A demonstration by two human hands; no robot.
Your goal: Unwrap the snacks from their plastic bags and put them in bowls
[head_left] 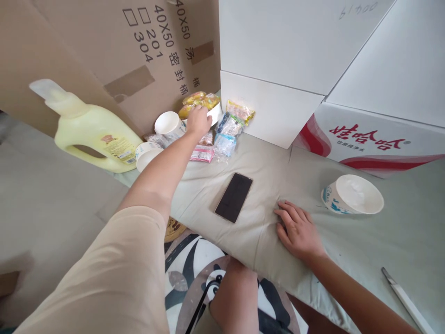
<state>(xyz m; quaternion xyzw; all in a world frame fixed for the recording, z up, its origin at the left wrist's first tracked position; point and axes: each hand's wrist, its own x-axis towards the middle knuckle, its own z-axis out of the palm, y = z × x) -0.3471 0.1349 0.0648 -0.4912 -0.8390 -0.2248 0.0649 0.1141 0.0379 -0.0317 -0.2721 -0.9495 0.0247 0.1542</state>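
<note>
My left hand (198, 119) reaches far forward over a heap of small snack packets (225, 127) and rests on a white paper bowl (216, 113) filled with yellow packets (198, 99). Its fingers curl over the bowl's rim; the grip itself is hidden. My right hand (297, 229) lies flat, fingers spread, on the pale green cloth (347, 241) close to me. A black phone (234, 196) lies face up between the two hands. A white paper bowl with blue print (352, 195) stands to the right of my right hand.
Two more paper cups (169, 124) (148, 154) and a yellow detergent jug (92, 134) sit at the left. Brown cardboard (104, 55) and white boxes (295, 60) wall the back. A knife-like tool (405, 301) lies at the lower right.
</note>
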